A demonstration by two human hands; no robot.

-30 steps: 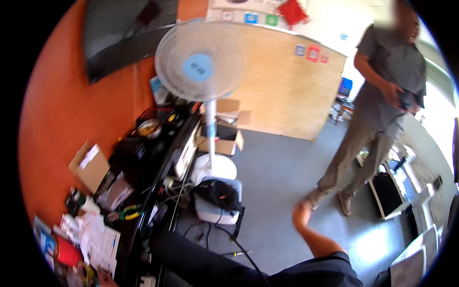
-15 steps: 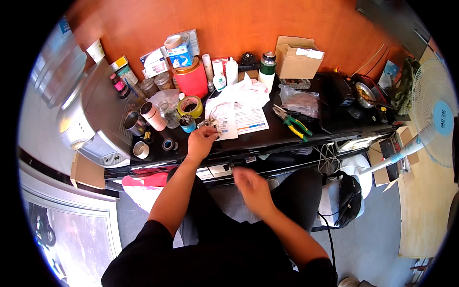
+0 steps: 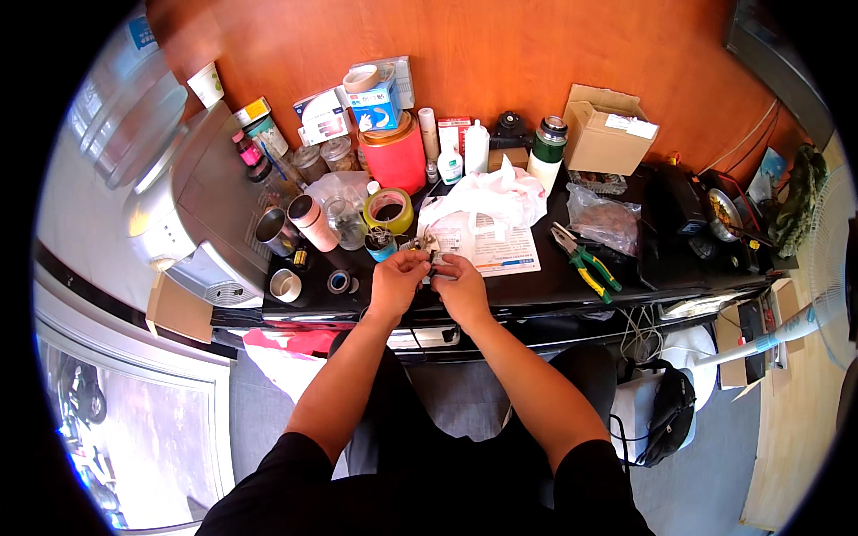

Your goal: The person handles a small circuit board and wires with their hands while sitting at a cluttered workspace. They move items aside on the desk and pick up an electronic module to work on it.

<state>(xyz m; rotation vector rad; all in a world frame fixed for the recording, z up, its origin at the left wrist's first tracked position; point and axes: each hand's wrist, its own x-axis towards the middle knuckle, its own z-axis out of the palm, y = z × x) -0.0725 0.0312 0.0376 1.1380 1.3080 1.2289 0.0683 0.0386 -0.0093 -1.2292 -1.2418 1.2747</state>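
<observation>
Small part (image 3: 435,258), partly hidden by the fingers and too small to identify, sits between the person's two hands, just above the near side of the black desk (image 3: 527,293). The left hand (image 3: 399,279) comes in from the lower left, its back turned upward, with thumb and fingertips pinched together on the part. The right hand (image 3: 461,288) meets it from the other side, also back upward, its thumb and bent fingers closing on the same piece, so that the fingertips of both hands nearly touch. Both bare forearms reach forward from dark short sleeves (image 3: 590,482) and slant inward, forming a narrow wedge that points at the part; the wrists look nearly straight.

Just beyond the hands lies a printed sheet (image 3: 511,254), with a crumpled white plastic bag (image 3: 492,201) over its far side. A small blue container (image 3: 382,254) stands just beside the left hand's fingers, and a yellow-green tape roll (image 3: 369,211) is close behind it. To the left hand's left, a dark round piece (image 3: 339,282) and a pale cup (image 3: 286,286) rest near the desk's front edge. Pliers (image 3: 587,265) with green and yellow handles lie open, well to the right hand's right.
</observation>
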